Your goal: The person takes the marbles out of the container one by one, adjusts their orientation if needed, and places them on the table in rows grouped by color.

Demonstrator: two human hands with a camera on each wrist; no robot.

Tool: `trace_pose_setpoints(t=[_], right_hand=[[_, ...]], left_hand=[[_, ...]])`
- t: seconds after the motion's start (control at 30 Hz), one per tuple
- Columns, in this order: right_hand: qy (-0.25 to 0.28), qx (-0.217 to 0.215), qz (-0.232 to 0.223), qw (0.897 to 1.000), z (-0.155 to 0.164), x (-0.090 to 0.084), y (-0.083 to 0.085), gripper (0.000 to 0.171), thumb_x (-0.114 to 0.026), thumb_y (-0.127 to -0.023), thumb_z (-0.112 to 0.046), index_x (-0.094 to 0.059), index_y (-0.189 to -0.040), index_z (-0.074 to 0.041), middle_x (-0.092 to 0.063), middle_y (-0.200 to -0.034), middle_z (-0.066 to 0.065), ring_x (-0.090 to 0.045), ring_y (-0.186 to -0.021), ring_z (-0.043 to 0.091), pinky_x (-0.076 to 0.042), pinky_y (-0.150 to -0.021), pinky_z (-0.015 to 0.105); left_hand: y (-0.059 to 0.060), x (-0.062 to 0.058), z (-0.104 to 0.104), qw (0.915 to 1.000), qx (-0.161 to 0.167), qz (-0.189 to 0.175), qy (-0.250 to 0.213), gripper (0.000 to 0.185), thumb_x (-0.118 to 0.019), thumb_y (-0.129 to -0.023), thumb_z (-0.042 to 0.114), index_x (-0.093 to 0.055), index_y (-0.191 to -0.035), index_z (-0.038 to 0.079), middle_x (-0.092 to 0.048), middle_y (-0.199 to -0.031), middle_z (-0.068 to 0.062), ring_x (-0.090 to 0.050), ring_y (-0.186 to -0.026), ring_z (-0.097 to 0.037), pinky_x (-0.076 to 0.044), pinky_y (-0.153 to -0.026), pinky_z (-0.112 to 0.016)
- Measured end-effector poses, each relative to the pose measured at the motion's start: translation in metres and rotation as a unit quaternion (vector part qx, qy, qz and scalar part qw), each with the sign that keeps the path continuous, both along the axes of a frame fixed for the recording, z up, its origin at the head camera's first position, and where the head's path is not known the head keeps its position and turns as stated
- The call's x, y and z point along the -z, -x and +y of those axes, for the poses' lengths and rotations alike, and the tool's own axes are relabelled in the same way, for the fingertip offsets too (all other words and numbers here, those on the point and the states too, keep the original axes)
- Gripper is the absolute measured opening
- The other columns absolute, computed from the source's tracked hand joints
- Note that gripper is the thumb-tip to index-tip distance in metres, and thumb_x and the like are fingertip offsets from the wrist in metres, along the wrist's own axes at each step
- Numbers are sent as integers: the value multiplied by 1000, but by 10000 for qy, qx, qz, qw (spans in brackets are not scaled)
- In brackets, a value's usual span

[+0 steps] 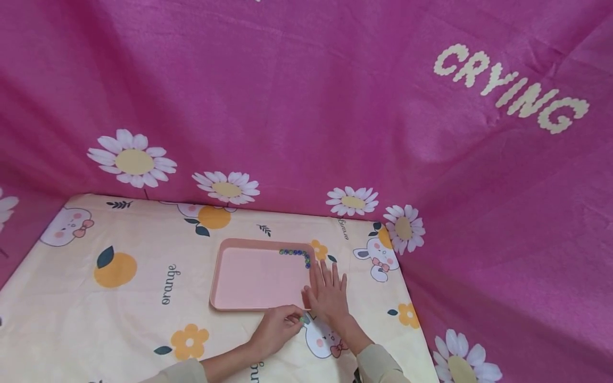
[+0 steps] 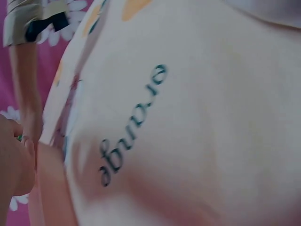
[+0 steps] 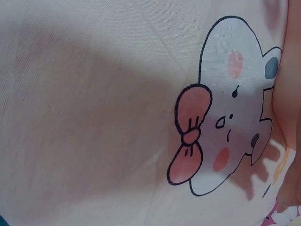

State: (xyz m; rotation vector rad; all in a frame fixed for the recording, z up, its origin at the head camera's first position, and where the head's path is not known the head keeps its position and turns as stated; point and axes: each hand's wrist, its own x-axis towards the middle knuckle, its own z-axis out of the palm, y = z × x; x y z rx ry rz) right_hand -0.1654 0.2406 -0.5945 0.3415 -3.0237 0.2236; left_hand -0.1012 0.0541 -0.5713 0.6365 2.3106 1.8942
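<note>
A shallow pink tray (image 1: 258,279) lies on the cloth, with several blue and green glass marbles (image 1: 295,252) lined up along its far edge and round its far right corner. My left hand (image 1: 275,331) is at the near rim, pinching a green marble (image 1: 303,319) between thumb and fingertips. In the left wrist view this hand (image 2: 14,162) shows at the left edge, a speck of green at its fingertips. Fingers spread, my right hand (image 1: 329,299) rests at the tray's right rim and covers part of it; nothing is seen in its grasp.
The table is covered by a cream cloth (image 1: 143,324) printed with oranges, flowers and rabbits. A magenta curtain (image 1: 287,106) with daisies stands behind and along the right side.
</note>
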Motion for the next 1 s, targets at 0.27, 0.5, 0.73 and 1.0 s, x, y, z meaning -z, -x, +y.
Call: trace_pose_setpoints(t=[0.27,0.5,0.73,1.0], right_hand=[[59,32,-60,10000,1,2,3,70,-45,-100,-46,-26,-158,-13,-25,-161,15,-15,-147,44,-11,-112,69],[162,47,-114,9998,-1,4,2,70,-46,-100,-45,-26,-158,-13,-25,-162,15,-13,-148,43,-9,-113,69],[231,57,-129,9996,0,1,0,70,-46,-100,-45,-26,-158,-12,-25,-161,15,-14,-147,44,-10,-112,70],[199,68,-267,9994,1,0,1,70,-46,-100,-45,-24,-159,-13,-23,-162,15,-12,-148,44,-8,-112,70]], left_hand=[[-11,20,1,9998,54,-7,165,13,-74,-83,-7,-71,-94,0,-71,-88,-2,-67,-78,-8,-56,-69,-19],[-21,40,-4,9995,21,-263,143,12,-74,-83,-6,-70,-92,2,-70,-84,0,-65,-76,-4,-56,-68,-19],[-17,42,-2,9997,-102,-89,208,15,-75,-82,-6,-70,-93,3,-71,-85,-1,-67,-76,-6,-56,-68,-21],[-14,45,-1,9982,-305,94,499,17,-77,-80,-6,-70,-92,5,-69,-84,0,-65,-73,-5,-55,-67,-23]])
